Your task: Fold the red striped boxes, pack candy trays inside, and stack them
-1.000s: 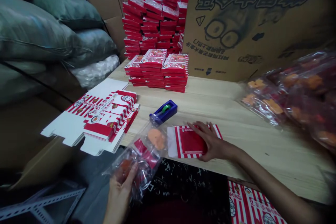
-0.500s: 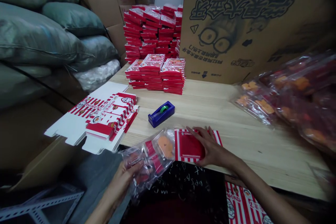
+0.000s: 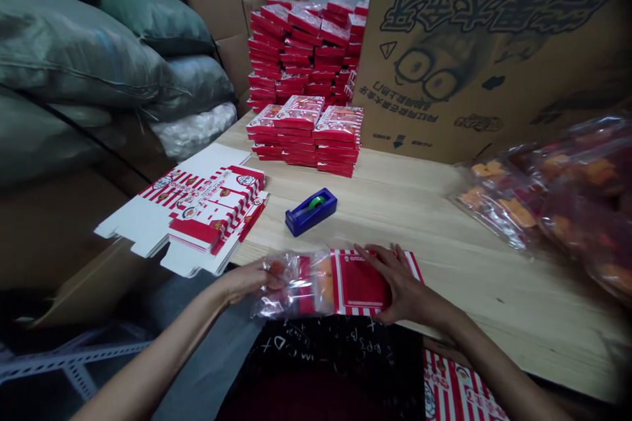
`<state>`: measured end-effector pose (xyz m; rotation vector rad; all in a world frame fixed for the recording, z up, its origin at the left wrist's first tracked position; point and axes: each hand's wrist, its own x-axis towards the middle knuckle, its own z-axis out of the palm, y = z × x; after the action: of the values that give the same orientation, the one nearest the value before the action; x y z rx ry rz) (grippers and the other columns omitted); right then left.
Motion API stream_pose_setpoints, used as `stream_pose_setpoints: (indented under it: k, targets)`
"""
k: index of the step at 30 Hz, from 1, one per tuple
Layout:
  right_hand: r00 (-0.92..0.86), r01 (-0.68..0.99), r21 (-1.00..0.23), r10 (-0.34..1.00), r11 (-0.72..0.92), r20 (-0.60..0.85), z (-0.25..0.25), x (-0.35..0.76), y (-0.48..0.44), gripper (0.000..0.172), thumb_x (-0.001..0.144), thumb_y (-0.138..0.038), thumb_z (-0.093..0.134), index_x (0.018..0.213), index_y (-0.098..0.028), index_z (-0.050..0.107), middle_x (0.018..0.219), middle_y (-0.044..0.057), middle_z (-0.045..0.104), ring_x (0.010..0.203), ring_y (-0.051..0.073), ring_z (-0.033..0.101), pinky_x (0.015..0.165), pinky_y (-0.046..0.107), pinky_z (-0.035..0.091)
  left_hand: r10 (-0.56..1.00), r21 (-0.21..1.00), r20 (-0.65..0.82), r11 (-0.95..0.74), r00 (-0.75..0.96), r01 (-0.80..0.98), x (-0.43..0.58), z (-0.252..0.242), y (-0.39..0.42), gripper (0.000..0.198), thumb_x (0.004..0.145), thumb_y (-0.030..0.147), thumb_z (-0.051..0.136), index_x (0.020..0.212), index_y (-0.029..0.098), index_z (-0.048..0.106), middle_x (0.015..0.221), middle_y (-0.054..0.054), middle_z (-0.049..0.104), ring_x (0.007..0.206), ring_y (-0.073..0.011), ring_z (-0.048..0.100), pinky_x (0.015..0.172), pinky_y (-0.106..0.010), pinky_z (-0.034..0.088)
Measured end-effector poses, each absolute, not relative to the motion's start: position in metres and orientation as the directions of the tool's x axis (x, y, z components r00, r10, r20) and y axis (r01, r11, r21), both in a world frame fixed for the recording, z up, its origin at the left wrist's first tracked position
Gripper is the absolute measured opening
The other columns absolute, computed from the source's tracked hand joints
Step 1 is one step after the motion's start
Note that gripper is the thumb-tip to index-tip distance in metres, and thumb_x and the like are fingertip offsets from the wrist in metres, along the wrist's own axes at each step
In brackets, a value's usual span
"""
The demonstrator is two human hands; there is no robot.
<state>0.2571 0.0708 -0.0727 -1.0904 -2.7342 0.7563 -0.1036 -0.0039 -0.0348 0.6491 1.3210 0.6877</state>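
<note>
My left hand (image 3: 249, 278) grips the left end of a clear plastic packet (image 3: 296, 284) holding orange and red pieces. The packet's right end lies at the open left side of a small red-and-white striped box (image 3: 363, 281) at the table's near edge. My right hand (image 3: 402, 286) presses down on that box with fingers spread over its right half. A blue tape dispenser (image 3: 311, 210) sits just beyond the box.
Flat unfolded striped cartons (image 3: 197, 214) are piled at the table's left edge. Stacks of filled red boxes (image 3: 309, 135) stand at the back, more behind. A large brown carton (image 3: 494, 46) rises at the back right. Clear packets of goods (image 3: 557, 191) heap at right.
My left hand has brought the plastic packet up from my lap and rightward until it meets the box's open end. My right hand has stayed on the box.
</note>
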Motion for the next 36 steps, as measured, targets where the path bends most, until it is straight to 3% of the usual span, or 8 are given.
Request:
stream_pose_setpoints:
  k: [6,12,16,22,27,31,34,36]
  targets:
    - [-0.718,0.62,-0.509,0.693,0.597,-0.062,-0.069,0.254,0.064,0.133,0.058,-0.028,0.086,0.166,-0.041,0.007,0.16,0.013,0.038,0.151,0.05,0.029,0.124,0.072,-0.002,0.789,0.79,-0.538,0.594,0.297,-0.149,-0.062,-0.045,0.019,0.018,0.064,0.019,0.085,0.078,0.016,0.075,0.073,-0.007,0.075,0.06,-0.0187,0.069,0.058,-0.028,0.054]
    - [-0.602,0.691,-0.493,0.798,0.529,0.013,-0.067,0.256,0.047,0.127,0.065,-0.034,0.083,0.165,-0.039,0.004,0.157,0.014,0.036,0.151,0.045,0.031,0.125,0.07,-0.002,0.932,0.915,-0.363,0.355,-0.01,-0.19,-0.069,-0.025,0.014,0.044,0.074,0.032,0.087,0.112,0.02,0.07,0.093,-0.01,0.08,0.078,-0.0229,0.077,0.069,-0.03,0.055]
    - [-0.536,0.679,-0.478,0.821,0.557,0.196,-0.06,0.234,0.02,0.13,0.063,-0.033,0.084,0.164,-0.042,0.002,0.156,0.012,0.033,0.147,0.048,0.034,0.123,0.073,-0.003,0.97,0.967,-0.242,0.239,-0.026,-0.092,-0.07,-0.003,0.002,0.028,0.08,0.032,0.081,0.103,0.018,0.075,0.089,-0.012,0.081,0.076,-0.0247,0.077,0.071,-0.032,0.055]
    - [-0.394,0.681,-0.518,0.855,0.517,0.337,-0.051,0.201,-0.013,0.135,0.055,-0.031,0.087,0.162,-0.046,0.006,0.147,0.012,0.033,0.138,0.05,0.039,0.122,0.076,-0.002,0.991,0.97,-0.078,0.052,0.105,0.236,-0.035,0.01,-0.009,0.019,0.086,0.026,0.07,0.1,0.021,0.081,0.083,-0.007,0.08,0.071,-0.0222,0.071,0.067,-0.03,0.053]
    - [-0.267,0.654,-0.634,0.91,0.412,0.317,-0.055,0.2,-0.033,0.129,0.062,-0.026,0.083,0.162,-0.047,0.005,0.144,0.012,0.033,0.133,0.048,0.04,0.116,0.077,0.026,0.954,0.96,0.046,-0.124,0.295,0.252,-0.02,0.028,-0.003,0.016,0.09,0.022,0.067,0.087,0.025,0.083,0.083,-0.009,0.078,0.079,-0.0245,0.071,0.081,-0.035,0.054]
    - [-0.04,0.623,-0.743,0.959,0.245,0.282,-0.052,0.192,-0.054,0.123,0.063,-0.023,0.082,0.162,-0.044,0.012,0.145,0.01,0.031,0.135,0.045,0.039,0.113,0.068,0.039,0.977,0.953,0.202,-0.212,0.069,0.218,-0.004,0.036,-0.015,0.024,0.084,0.019,0.077,0.105,0.028,0.082,0.116,-0.011,0.075,0.117,-0.0307,0.066,0.114,-0.045,0.041]
    - [0.163,0.569,-0.816,0.958,0.105,0.237,-0.051,0.184,-0.067,0.122,0.065,-0.03,0.085,0.163,-0.041,0.013,0.146,0.011,0.03,0.135,0.044,0.04,0.113,0.069,0.039,0.987,0.995,0.093,-0.089,-0.13,0.034,0.011,0.026,-0.031,0.055,0.085,0.023,0.079,0.137,0.03,0.066,0.143,-0.01,0.063,0.134,-0.0297,0.057,0.119,-0.043,0.038]
    - [0.224,0.529,-0.847,0.954,0.054,0.2,-0.052,0.184,-0.075,0.118,0.068,-0.039,0.088,0.163,-0.043,0.018,0.147,0.011,0.031,0.136,0.045,0.04,0.111,0.071,0.041,0.995,0.987,-0.072,0.062,-0.064,-0.146,0.017,0.015,-0.038,0.053,0.09,0.03,0.075,0.141,0.029,0.061,0.142,-0.01,0.065,0.129,-0.0291,0.062,0.111,-0.04,0.047]
